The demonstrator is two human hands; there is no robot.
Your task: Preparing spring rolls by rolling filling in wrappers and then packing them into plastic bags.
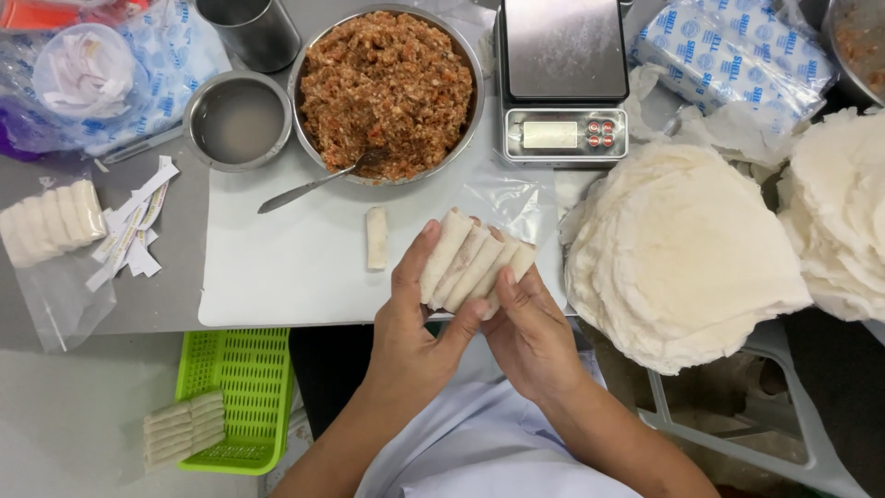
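Note:
Both my hands hold a row of several pale spring rolls (472, 260) just above the near edge of a white cutting board (295, 267). My left hand (413, 323) grips the row from the left, thumb up along the first roll. My right hand (530, 332) supports it from below and the right. One single roll (376, 237) lies on the board to the left of my hands. A large metal bowl of minced filling (387, 88) with a spoon (313, 184) in it stands at the board's far side.
A stack of round wrappers (678, 254) lies to the right, another stack (843, 212) further right. A digital scale (562, 83) stands behind. A small bowl of water (238, 120) and a bagged row of rolls (51, 221) are left. A green basket (235, 397) with rolls sits lower left.

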